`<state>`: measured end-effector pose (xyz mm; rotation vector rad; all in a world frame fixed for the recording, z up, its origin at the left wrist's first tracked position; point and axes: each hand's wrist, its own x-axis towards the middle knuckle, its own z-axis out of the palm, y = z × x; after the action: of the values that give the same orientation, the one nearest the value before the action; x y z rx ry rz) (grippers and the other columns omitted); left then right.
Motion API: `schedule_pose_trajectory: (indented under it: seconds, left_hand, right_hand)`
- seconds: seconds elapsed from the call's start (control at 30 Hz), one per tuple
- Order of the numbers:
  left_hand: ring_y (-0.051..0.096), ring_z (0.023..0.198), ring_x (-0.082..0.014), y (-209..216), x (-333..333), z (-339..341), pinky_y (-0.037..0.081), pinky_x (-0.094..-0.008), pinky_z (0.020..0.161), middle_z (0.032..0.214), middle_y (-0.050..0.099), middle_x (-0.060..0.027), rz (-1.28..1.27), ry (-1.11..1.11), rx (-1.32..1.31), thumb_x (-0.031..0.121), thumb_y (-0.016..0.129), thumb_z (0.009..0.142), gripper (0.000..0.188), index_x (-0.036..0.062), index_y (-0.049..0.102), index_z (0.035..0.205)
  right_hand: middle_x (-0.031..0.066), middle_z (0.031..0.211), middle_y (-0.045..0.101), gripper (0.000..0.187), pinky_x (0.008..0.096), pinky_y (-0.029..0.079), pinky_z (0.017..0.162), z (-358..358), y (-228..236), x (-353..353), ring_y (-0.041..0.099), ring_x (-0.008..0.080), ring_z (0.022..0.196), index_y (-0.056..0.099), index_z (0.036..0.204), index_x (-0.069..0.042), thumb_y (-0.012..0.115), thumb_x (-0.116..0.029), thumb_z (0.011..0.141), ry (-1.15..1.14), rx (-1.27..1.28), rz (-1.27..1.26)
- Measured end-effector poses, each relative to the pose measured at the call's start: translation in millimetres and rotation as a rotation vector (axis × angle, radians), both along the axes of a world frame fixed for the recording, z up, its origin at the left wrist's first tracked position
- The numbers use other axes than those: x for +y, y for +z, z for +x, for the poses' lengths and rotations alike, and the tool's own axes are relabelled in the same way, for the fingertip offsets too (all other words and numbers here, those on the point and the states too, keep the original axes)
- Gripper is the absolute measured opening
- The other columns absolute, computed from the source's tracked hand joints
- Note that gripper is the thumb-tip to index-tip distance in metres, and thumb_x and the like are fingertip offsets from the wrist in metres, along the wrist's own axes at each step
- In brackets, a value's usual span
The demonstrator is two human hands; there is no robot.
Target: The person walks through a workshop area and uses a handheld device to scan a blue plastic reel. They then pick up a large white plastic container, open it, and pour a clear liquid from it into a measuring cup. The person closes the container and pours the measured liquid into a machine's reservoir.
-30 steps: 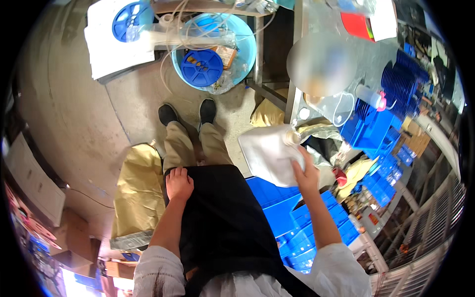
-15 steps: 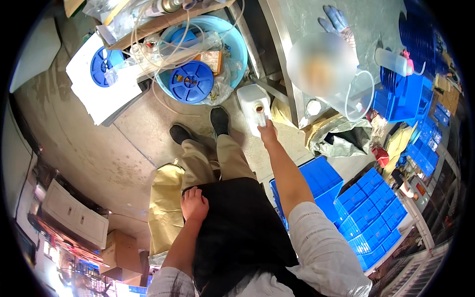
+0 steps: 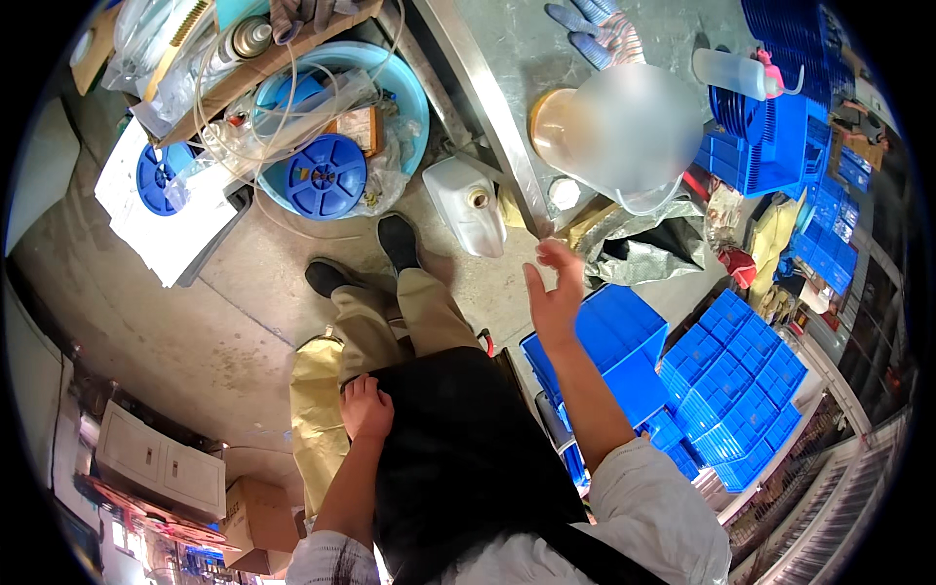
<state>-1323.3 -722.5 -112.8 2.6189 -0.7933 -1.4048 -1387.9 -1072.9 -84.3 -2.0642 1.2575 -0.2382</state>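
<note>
Two bare hands in view. Right hand (image 3: pixel 558 288) is released: thumb and fingers spread, nothing in it, clear of the white jug (image 3: pixel 458 200). Jug is on the floor, upright, neck open and facing up, just left and far of that hand, right of the dark shoes (image 3: pixel 398 242). Right fingertips overlap the near corner of the metal bench (image 3: pixel 487 88) in this view; can't tell if they touch it.

Left hand (image 3: pixel 368 405) lies on the black apron (image 3: pixel 458 439), relaxed, fingers laid forward, no grip on anything visible.

Far left of jug: light-blue tub (image 3: pixel 414 112) with a blue reel (image 3: pixel 325 180) and an orange-and-white box (image 3: pixel 357 129) inside. Bench top, right of jug: round white cap (image 3: pixel 564 193) close to the edge, wash bottle (image 3: pixel 726 72) with pink top, striped glove (image 3: pixel 616 37) at the far side. Silver-lined bag (image 3: pixel 663 252) is right of the right hand. Blue crates (image 3: pixel 731 390) are stacked on the near right; gold bag (image 3: pixel 317 414) is left of the left hand.
</note>
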Motion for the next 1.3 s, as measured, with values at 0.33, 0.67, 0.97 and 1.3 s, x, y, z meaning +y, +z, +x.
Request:
schedule_pose_trajectory:
  seconds: [0.33,0.67,0.97,1.3]
  left_hand:
    - [0.053,0.104,-0.0260,1.3,-4.0,5.0,0.042,-0.0406,0.089,0.110,0.059,-0.0050,0.027,-0.009,0.026,0.019,0.057,0.077,0.020,0.0096,0.059,0.095]
    - [0.053,0.105,-0.0263,1.6,2.8,7.0,0.042,-0.0412,0.090,0.110,0.059,-0.0053,-0.011,0.029,0.032,0.018,0.056,0.078,0.019,0.0088,0.058,0.094]
    - [0.053,0.106,-0.0268,-1.9,11.9,2.2,0.042,-0.0419,0.092,0.113,0.059,-0.0057,-0.018,0.038,0.059,0.018,0.057,0.078,0.019,0.0088,0.059,0.094]
    - [0.053,0.108,-0.0260,-1.6,10.7,3.1,0.043,-0.0413,0.091,0.114,0.059,-0.0052,-0.003,0.064,0.070,0.016,0.057,0.078,0.019,0.0096,0.059,0.095]
  right_hand:
    - [0.0086,0.107,0.049,0.063,0.0339,0.042,0.081,60.9,-14.3,-42.0,0.047,0.0185,0.085,0.041,0.122,-0.001,0.078,-0.012,0.073,-0.360,0.248,-0.275]
    - [0.0127,0.106,0.052,0.052,0.0336,0.044,0.079,40.8,-5.0,19.1,0.052,0.0253,0.094,0.046,0.115,-0.003,0.071,-0.007,0.071,-0.007,0.105,-0.187]
    - [0.0245,0.114,0.046,0.054,0.0464,0.040,0.093,1.5,-164.8,-4.6,0.047,0.0439,0.107,0.038,0.116,-0.001,0.062,0.000,0.067,-0.075,0.581,-0.074]
    - [0.0193,0.115,0.049,0.049,0.0455,0.042,0.093,18.6,-164.9,-7.3,0.047,0.0393,0.108,0.043,0.111,-0.006,0.068,-0.008,0.069,0.170,0.591,-0.134]
